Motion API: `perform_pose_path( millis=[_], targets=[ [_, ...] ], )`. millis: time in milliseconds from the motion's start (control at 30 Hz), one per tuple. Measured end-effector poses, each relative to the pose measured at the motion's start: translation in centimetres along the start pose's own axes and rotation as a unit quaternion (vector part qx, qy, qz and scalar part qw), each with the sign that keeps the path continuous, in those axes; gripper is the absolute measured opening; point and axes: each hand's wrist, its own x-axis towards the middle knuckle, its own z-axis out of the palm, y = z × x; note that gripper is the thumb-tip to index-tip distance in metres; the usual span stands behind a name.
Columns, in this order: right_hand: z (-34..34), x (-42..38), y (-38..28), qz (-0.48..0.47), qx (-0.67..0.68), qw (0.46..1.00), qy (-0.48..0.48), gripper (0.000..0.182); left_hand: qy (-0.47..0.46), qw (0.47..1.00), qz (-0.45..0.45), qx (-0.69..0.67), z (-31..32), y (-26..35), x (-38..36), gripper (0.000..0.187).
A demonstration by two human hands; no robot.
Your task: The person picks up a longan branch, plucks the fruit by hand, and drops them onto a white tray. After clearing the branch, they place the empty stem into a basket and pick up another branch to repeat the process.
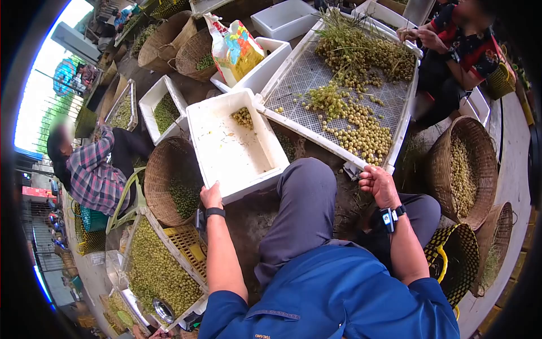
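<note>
My left hand (212,196) grips the near left corner of a white foam box (226,150), thumb over the rim. The box is tilted beside my knee, with a small cluster of round yellow-green fruit (243,117) at its far end. My right hand (379,185) is at the near corner of a white-framed mesh tray (302,73). Its fingers are curled together; what they hold, if anything, is hidden. Loose round fruit (361,133) lies across the tray's near half. Fruit still on stems (355,48) is heaped at the far side.
A person (463,51) at the far right has both hands over the tray. Another person in a plaid shirt (93,166) sits at left. Wicker baskets (166,181) and a fruit-filled tray (158,265) crowd the left; a fruit basket (435,169) stands at right.
</note>
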Motion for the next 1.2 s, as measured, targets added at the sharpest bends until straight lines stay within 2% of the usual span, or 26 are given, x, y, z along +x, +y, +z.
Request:
perform_pose_path(
  millis=[33,167,233,267,300,367,400,433,467,500,533,567,600,633,667,700,767,833,967,1033,1100,1167,1200],
  targets=[
    [0.0,-0.1,-0.1,-0.002,0.003,1.000,-0.002,0.031,0.001,1.000,0.004,0.000,0.3,0.9,0.1,0.029],
    [-0.5,-0.3,-0.5,0.004,-0.038,0.999,0.001,0.033,0.110,0.979,0.157,0.071,1.0,5.1,1.0,0.023],
    [-1.0,0.3,0.4,0.080,0.053,0.994,0.058,0.038,0.057,0.984,0.165,-0.031,-0.8,5.7,2.2,0.025],
    [-3.4,1.7,2.5,0.128,0.071,0.988,0.057,0.059,0.063,0.985,0.159,-0.031,-1.9,6.2,2.2,0.029],
    [-3.2,1.9,3.2,0.128,0.072,0.988,0.055,0.059,0.069,0.985,0.153,-0.031,-3.0,6.4,2.1,0.034],
    [-2.7,2.0,4.3,0.228,0.071,0.961,0.141,0.084,0.027,0.983,0.087,-0.160,-5.9,4.9,2.5,0.042],
    [-3.7,2.6,5.4,0.226,0.112,0.963,0.093,0.106,0.027,0.982,0.047,-0.182,-7.2,3.9,2.5,0.044],
    [-3.7,2.8,5.6,0.232,0.106,0.962,0.093,0.106,0.029,0.979,0.007,-0.203,-8.8,2.7,2.8,0.046],
    [-3.5,3.1,5.7,0.201,0.133,0.962,0.132,0.110,-0.007,0.966,-0.027,-0.258,-10.6,0.2,4.0,0.047],
    [-3.2,3.4,5.8,0.169,0.159,0.957,0.171,0.114,-0.001,0.966,-0.033,-0.256,-11.8,-0.3,4.0,0.047],
    [-3.3,3.9,6.0,0.149,0.199,0.955,0.163,0.121,-0.027,0.962,-0.079,-0.260,-13.0,-0.3,3.7,0.044],
    [-3.5,4.5,6.1,0.136,0.257,0.941,0.171,0.114,-0.053,0.955,-0.124,-0.264,-13.9,-0.4,3.5,0.042],
    [-3.3,5.0,6.1,0.141,0.253,0.941,0.174,0.114,-0.073,0.952,-0.126,-0.269,-14.7,-0.7,3.8,0.040],
    [-3.1,5.5,6.1,0.120,0.297,0.931,0.175,0.100,-0.064,0.951,-0.133,-0.273,-14.8,0.4,3.3,0.041],
    [-3.0,5.8,6.2,0.097,0.342,0.919,0.174,0.087,-0.079,0.949,-0.124,-0.279,-15.0,1.7,3.1,0.041],
    [-2.8,6.0,6.2,0.097,0.340,0.919,0.174,0.087,-0.093,0.947,-0.112,-0.286,-15.3,2.3,3.6,0.040],
    [-2.1,6.3,6.6,0.043,0.388,0.906,0.164,0.076,-0.100,0.944,-0.109,-0.295,-15.4,3.2,5.2,0.039],
    [-2.6,6.6,6.6,0.037,0.407,0.898,0.163,0.064,-0.091,0.946,-0.097,-0.297,-15.0,4.7,6.1,0.040],
    [-4.3,8.0,7.4,0.005,0.422,0.894,0.149,0.056,-0.120,0.933,-0.058,-0.335,-12.1,5.8,6.2,0.033],
    [-4.2,8.2,7.0,-0.005,0.407,0.895,0.181,0.051,-0.128,0.937,-0.065,-0.319,-10.4,4.3,6.3,0.031],
    [-3.0,7.6,6.0,-0.005,0.405,0.893,0.197,0.048,-0.143,0.918,-0.042,-0.367,-8.4,1.2,6.7,0.030],
    [-2.6,7.3,5.6,-0.011,0.395,0.888,0.237,0.048,-0.087,0.929,-0.063,-0.354,-6.3,0.6,4.3,0.033],
    [-2.1,7.0,5.2,-0.010,0.394,0.885,0.248,0.049,-0.096,0.928,-0.077,-0.353,-6.0,-0.4,3.9,0.034]
  ],
)
